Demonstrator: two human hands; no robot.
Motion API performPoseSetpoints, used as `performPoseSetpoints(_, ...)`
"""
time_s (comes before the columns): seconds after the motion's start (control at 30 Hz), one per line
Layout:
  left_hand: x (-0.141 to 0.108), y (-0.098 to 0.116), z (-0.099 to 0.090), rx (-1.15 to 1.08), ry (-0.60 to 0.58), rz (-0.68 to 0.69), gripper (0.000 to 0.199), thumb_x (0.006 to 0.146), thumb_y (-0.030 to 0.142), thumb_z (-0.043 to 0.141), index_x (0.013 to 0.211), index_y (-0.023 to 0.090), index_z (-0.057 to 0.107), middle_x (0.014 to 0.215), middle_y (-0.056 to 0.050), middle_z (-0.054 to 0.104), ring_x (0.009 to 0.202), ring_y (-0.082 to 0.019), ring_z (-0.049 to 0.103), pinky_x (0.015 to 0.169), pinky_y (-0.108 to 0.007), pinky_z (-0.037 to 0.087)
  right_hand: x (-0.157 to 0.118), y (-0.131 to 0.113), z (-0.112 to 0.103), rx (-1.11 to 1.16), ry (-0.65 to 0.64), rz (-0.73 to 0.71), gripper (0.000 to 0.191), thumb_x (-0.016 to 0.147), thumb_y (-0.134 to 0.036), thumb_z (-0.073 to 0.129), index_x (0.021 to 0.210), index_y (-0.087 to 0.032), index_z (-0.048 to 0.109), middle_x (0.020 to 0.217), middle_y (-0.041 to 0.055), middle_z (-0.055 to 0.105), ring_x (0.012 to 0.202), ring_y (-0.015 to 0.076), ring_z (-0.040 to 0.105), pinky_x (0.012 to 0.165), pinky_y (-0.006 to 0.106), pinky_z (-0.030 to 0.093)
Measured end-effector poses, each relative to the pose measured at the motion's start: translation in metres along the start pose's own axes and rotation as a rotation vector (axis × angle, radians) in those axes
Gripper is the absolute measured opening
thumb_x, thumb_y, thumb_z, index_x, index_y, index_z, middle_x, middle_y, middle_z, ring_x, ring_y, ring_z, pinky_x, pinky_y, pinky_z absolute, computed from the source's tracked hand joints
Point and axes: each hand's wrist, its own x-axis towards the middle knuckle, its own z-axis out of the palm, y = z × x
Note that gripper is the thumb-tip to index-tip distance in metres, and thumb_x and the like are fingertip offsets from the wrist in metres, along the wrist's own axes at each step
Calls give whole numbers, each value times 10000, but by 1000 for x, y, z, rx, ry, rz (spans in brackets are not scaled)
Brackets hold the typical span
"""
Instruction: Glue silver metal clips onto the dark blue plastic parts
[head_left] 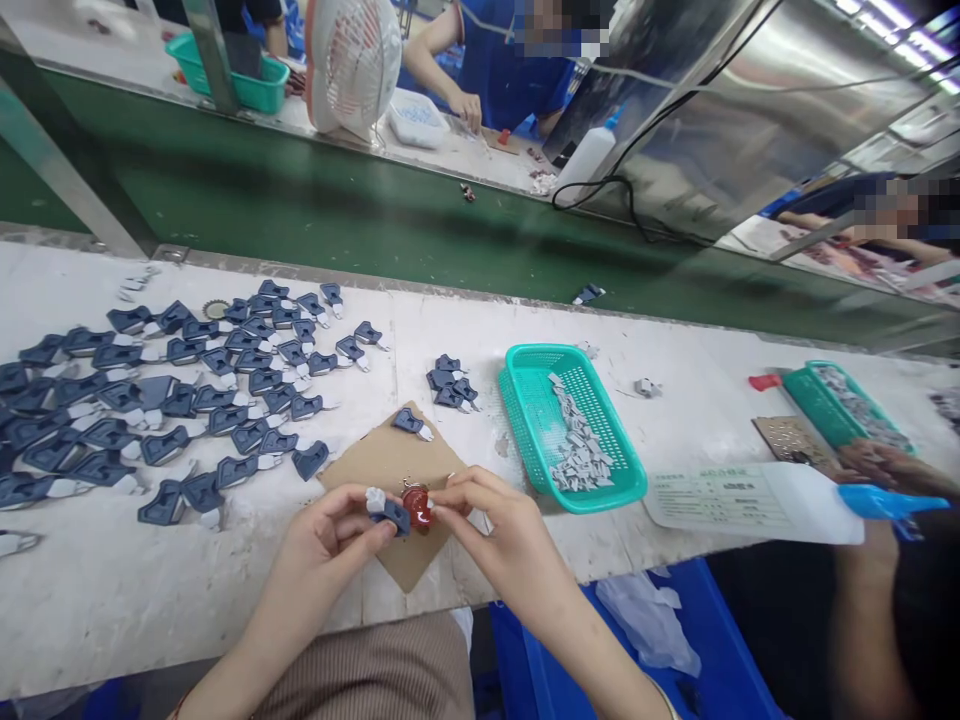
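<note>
Between the fingertips of my left hand (pixel 337 530) is a small dark blue plastic part (pixel 390 512) with a pale grey end. My right hand (pixel 495 520) is closed in a pinch on a small light grey piece (pixel 430 506), over the edge of a red cap-like dish (pixel 416 508) with a shiny surface. The dish sits on a square of brown cardboard (pixel 412 570) between both hands. Another blue part (pixel 412 424) lies on the cardboard's far corner. Past the right hand, a green basket (pixel 517 440) holds many small grey pieces (pixel 581 455).
Many blue-and-grey parts (pixel 255 380) spread over the table's left, with a small cluster (pixel 451 383) near the middle. A white bottle (pixel 750 503) with a blue nozzle lies at right, near a co-worker's hand (pixel 870 465). A fan (pixel 352 70) stands across the green divider (pixel 300 210).
</note>
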Motion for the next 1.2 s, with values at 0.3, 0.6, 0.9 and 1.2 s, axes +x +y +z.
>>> performPoseSetpoints(0.3, 3, 4, 25, -67, -62, 19, 212, 801, 302, 748, 975, 196, 689, 848, -8, 764, 800, -124, 688, 778, -198, 523, 4, -16, -15, 693, -13, 311, 85, 719, -284, 822, 787, -249, 785, 905, 25, 743, 853, 153, 692, 798, 278, 570)
performPoseSetpoints(0.6, 0, 8, 32, -78, -37, 25, 195, 778, 279, 759, 938, 191, 690, 816, -9, 770, 739, -114, 688, 720, -182, 540, -2, -22, -10, 544, 14, 238, 55, 749, -223, 782, 798, -245, 793, 879, 22, 711, 876, 147, 667, 827, 264, 549)
performPoseSetpoints(0.9, 1, 3, 32, -88, -28, 75, 248, 769, 268, 766, 1004, 192, 754, 883, -40, 798, 799, -176, 740, 787, -253, 595, -4, -16, -7, 716, -20, 326, 87, 676, -229, 842, 734, -218, 778, 862, 15, 675, 814, 131, 662, 734, 232, 560)
performPoseSetpoints(1.2, 0, 6, 32, -10, -42, 105, 369, 831, 336, 704, 1182, 223, 719, 1106, -71, 768, 1025, -248, 717, 947, -357, 565, -7, -16, 5, 746, 107, 321, 114, 675, -274, 840, 734, -207, 769, 847, 27, 679, 698, 125, 650, 628, 237, 572)
